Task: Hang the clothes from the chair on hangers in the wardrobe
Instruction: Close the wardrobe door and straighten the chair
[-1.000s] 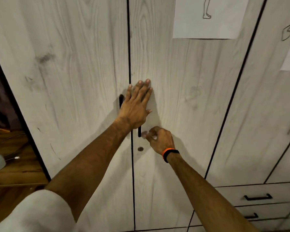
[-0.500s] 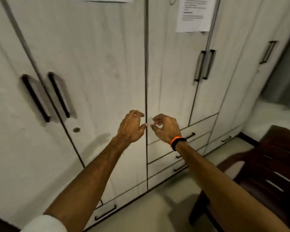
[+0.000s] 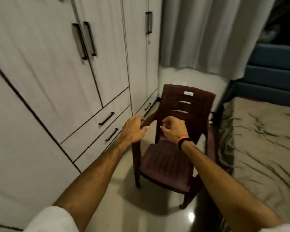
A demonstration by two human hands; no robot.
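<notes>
- The wardrobe (image 3: 57, 77) lines the left side, drawers (image 3: 97, 124) along its base.
- The chair (image 3: 171, 148) stands on the floor (image 3: 141, 206) between wardrobe and bed (image 3: 264, 148).
- Curtains (image 3: 208, 34) hang behind the chair.

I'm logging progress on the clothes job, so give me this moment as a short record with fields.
chair: dark plastic, seat bare, no clothes visible on it
wardrobe: all visible doors shut
left hand: raised in front of the chair, fingers loosely curled, holding nothing
right hand: raised beside it, curled, holding nothing
bed: right of the chair
</notes>
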